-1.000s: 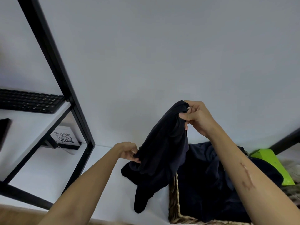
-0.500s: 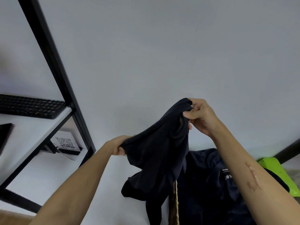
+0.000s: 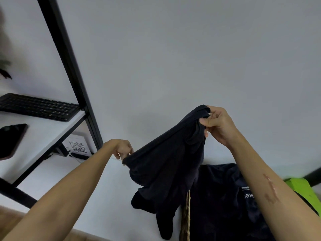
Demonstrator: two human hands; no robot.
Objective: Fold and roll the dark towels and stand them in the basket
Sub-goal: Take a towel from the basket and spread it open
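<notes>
The right hand (image 3: 219,125) pinches the top corner of a dark towel (image 3: 166,164), thumb and forefinger clamped on the bunched hem. The left hand (image 3: 123,149) pinches the opposite corner, lower and to the left of that upper grip, fingers curled on the cloth. Between the two grips the top edge now runs taut in a slanting line, where half a second ago it sagged in a loose hump; the left hand has drawn further out to the left and the towel has spread wider. Below the grips the rest of the towel hangs in folds, its lower tails dangling over the white surface (image 3: 97,202) (one tail hangs beside the basket's rim). The wicker basket (image 3: 186,216) stands below the right grip, with more dark cloth (image 3: 224,202) heaped in it, a small white label showing. A lime-green object (image 3: 301,190) lies beyond the right forearm. Left of the left grip, a black-framed shelf (image 3: 43,129) carries a keyboard (image 3: 38,106) and a phone (image 3: 10,140); a QR-code card (image 3: 77,147) stands under it.
</notes>
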